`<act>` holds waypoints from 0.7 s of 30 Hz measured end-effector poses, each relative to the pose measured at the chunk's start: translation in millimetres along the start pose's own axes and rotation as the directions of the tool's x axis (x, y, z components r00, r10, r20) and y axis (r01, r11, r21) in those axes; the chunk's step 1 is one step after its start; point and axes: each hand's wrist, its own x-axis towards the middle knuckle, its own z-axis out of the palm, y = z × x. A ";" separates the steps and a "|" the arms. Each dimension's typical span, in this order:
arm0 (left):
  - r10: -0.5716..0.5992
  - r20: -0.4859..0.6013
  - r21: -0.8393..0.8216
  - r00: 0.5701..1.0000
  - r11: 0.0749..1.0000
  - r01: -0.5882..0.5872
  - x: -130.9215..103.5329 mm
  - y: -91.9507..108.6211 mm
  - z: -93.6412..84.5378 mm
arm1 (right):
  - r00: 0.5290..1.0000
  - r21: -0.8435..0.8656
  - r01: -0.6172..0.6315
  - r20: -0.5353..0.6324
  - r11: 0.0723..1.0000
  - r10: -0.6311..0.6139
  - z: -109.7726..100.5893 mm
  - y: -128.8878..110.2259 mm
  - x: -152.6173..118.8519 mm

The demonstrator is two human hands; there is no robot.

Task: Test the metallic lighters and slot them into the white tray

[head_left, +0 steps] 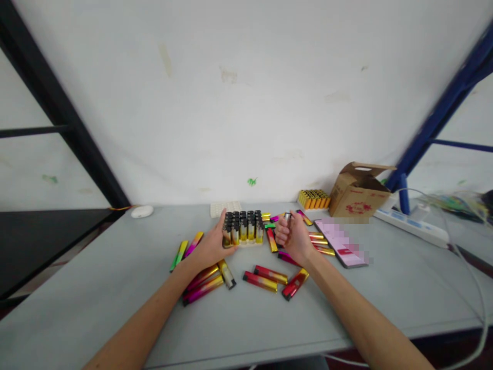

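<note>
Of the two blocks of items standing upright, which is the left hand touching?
The nearer, black-topped block; the left hand is at its left side. The other, orange-yellow block stands back beside the cardboard box.

And here's the single view, worn on the head, facing the wall (246, 113) at twelve o'clock, tipped down close over the table (127, 262)!

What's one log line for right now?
left hand: at left side of standing lighters | right hand: holding silver-topped lighter | table: loose lighters, phone, open cardboard box
</note>
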 end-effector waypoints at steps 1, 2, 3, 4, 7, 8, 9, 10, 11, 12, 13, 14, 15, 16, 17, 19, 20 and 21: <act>0.006 -0.001 0.000 1.000 1.000 -0.006 -0.1 -0.2 0.1 | 1.000 -0.005 -0.002 0.008 1.000 0.002 0.3 -0.1 -0.6; 0.007 -0.002 0.005 1.000 1.000 -0.007 -0.3 -0.1 0.1 | 1.000 -0.013 0.001 0.011 1.000 -0.001 0.8 0.1 -1.1; 0.005 -0.004 0.013 1.000 1.000 -0.005 -0.6 0.2 0.1 | 1.000 -0.027 0.014 0.010 1.000 -0.014 1.4 0.8 -1.5; 0.000 -0.007 0.023 1.000 1.000 0.000 -1.0 0.6 0.0 | 0.999 -0.043 0.035 0.006 0.998 -0.035 2.0 2.1 -1.7; -0.038 -0.004 0.044 0.999 0.998 0.038 -2.0 2.2 -0.1 | 0.993 -0.097 0.114 -0.006 0.989 -0.115 3.1 9.8 -0.6; -0.053 -0.002 0.044 0.999 0.998 0.053 -2.2 2.8 -0.1 | 0.991 -0.120 0.132 -0.008 0.984 -0.134 3.0 13.1 0.4; -0.065 -0.003 0.041 0.998 0.997 0.065 -2.2 3.3 -0.1 | 0.988 -0.154 0.149 -0.011 0.977 -0.153 2.7 16.5 1.6; -0.072 -0.006 0.036 0.997 0.997 0.072 -2.1 3.8 0.0 | 0.983 -0.201 0.176 -0.015 0.964 -0.183 2.3 19.5 2.7; -0.075 -0.014 0.029 0.997 0.997 0.075 -1.9 4.2 0.2 | 0.973 -0.263 0.218 -0.017 0.940 -0.231 1.8 21.9 3.6; -0.075 -0.025 0.022 0.997 0.997 0.075 -1.5 4.7 0.5 | 0.955 -0.338 0.272 -0.017 0.901 -0.295 1.3 23.5 4.2; -0.073 -0.036 0.014 0.997 0.997 0.073 -1.2 5.0 1.0 | 0.929 -0.419 0.333 -0.010 0.845 -0.370 1.0 24.1 4.4; -0.069 -0.047 0.007 0.997 0.998 0.069 -0.8 5.4 1.5 | 0.896 -0.497 0.391 0.012 0.775 -0.444 0.9 23.9 4.1; -0.064 -0.055 0.002 0.996 0.998 0.065 -0.4 5.7 2.0 | 0.862 -0.563 0.441 0.048 0.699 -0.505 0.9 23.0 3.5; -0.060 -0.063 -0.002 0.996 0.998 0.060 0.0 5.9 2.5 | 0.832 -0.612 0.481 0.091 0.628 -0.548 1.1 21.6 2.5; -0.056 -0.068 -0.004 0.996 0.998 0.056 0.3 6.1 3.0 | 0.807 -0.646 0.513 0.137 0.566 -0.574 1.3 20.1 1.5; -0.053 -0.073 -0.005 0.996 0.999 0.053 0.8 6.5 3.5 | 0.766 -0.687 0.559 0.214 0.464 -0.607 1.1 18.0 -0.5; -0.053 -0.073 -0.007 0.996 0.999 0.053 1.0 6.5 3.6 | 0.746 -0.708 0.571 0.237 0.416 -0.622 0.6 17.7 -1.3; -0.052 -0.071 -0.009 0.996 0.999 0.052 1.3 6.3 3.6 | 0.728 -0.730 0.577 0.258 0.365 -0.635 0.0 18.0 -1.9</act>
